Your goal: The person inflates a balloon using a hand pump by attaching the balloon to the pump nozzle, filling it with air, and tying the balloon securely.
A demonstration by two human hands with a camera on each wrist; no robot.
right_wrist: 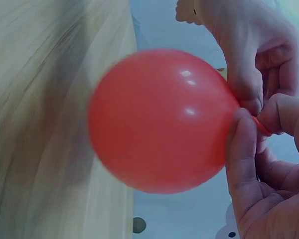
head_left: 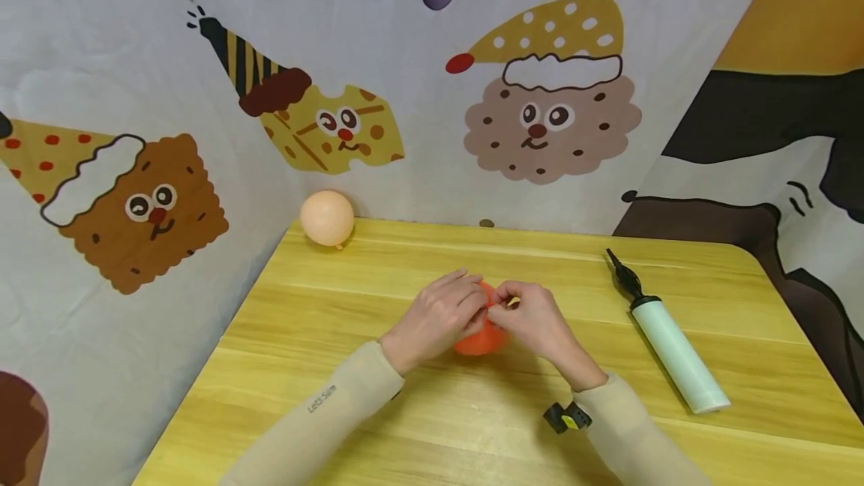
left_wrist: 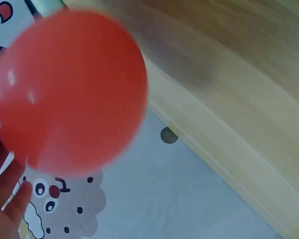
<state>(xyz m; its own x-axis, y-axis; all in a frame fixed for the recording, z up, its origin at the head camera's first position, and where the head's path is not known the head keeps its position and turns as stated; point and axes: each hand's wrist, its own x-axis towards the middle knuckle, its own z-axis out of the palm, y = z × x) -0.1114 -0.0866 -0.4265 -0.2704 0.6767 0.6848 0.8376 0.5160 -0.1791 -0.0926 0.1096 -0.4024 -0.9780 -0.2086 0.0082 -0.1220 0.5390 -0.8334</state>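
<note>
A round, inflated red balloon (head_left: 481,342) is between both hands above the wooden table, partly covered by them in the head view. In the right wrist view its body (right_wrist: 159,122) shows fully, with the short neck (right_wrist: 263,128) pointing toward the fingers. My left hand (head_left: 442,313) pinches at the base of the neck with thumb and fingers. From the other side, my right hand (head_left: 533,319) pinches the neck between thumb and forefinger. The left wrist view shows the balloon (left_wrist: 72,94) large, with fingers (left_wrist: 12,199) along its lower left.
A small peach balloon (head_left: 327,219) rests at the table's back left corner. On the right lies a pale green hand pump (head_left: 678,355) with a black nozzle (head_left: 626,276). Behind the wooden table (head_left: 304,396) hangs a cloth backdrop (head_left: 418,193) with cartoon biscuits.
</note>
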